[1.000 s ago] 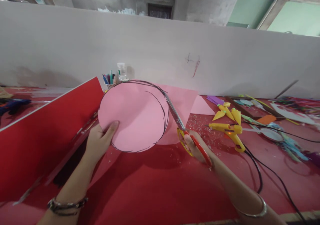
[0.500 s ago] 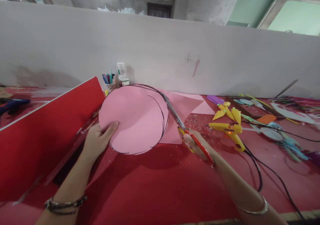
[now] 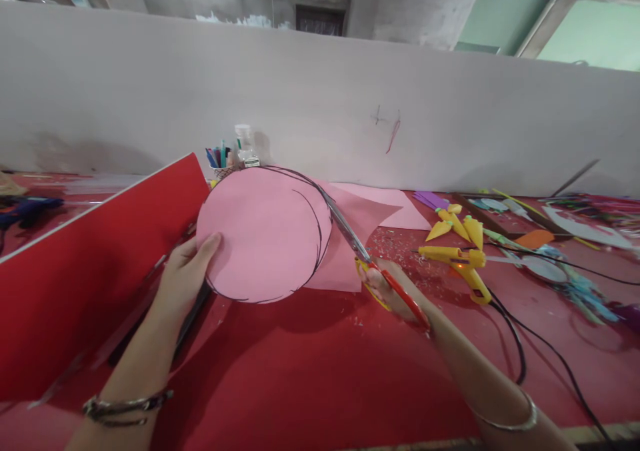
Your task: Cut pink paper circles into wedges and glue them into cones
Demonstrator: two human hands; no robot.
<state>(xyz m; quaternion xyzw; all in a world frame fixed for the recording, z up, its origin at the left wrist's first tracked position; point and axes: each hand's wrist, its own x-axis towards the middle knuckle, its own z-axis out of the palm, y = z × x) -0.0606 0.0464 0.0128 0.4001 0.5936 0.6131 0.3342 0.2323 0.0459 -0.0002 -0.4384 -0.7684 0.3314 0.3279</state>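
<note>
A pink paper circle (image 3: pixel 260 237) with black marker lines along its edge is held up by my left hand (image 3: pixel 187 271), thumb on top at its left side. My right hand (image 3: pixel 387 287) is closed round the handles of scissors (image 3: pixel 370 257), one loop red and one yellow. Their blades reach up and left to the circle's upper right edge and appear nearly closed. Behind the blades, more pink paper (image 3: pixel 345 257) lies on the red table, with a pointed notch at its right. My left fingers under the circle are hidden.
A red board (image 3: pixel 100 271) leans at the left. Pens in a cup (image 3: pixel 223 161) and a clear bottle (image 3: pixel 245 145) stand by the wall. On the right lie a yellow glue gun (image 3: pixel 457 261) with its cord, yellow cones (image 3: pixel 453 221), purple pieces (image 3: pixel 431 199) and small scraps.
The paper circle and my left hand have shifted slightly left and up, and the circle has tilted a little. The scissors have barely moved.
</note>
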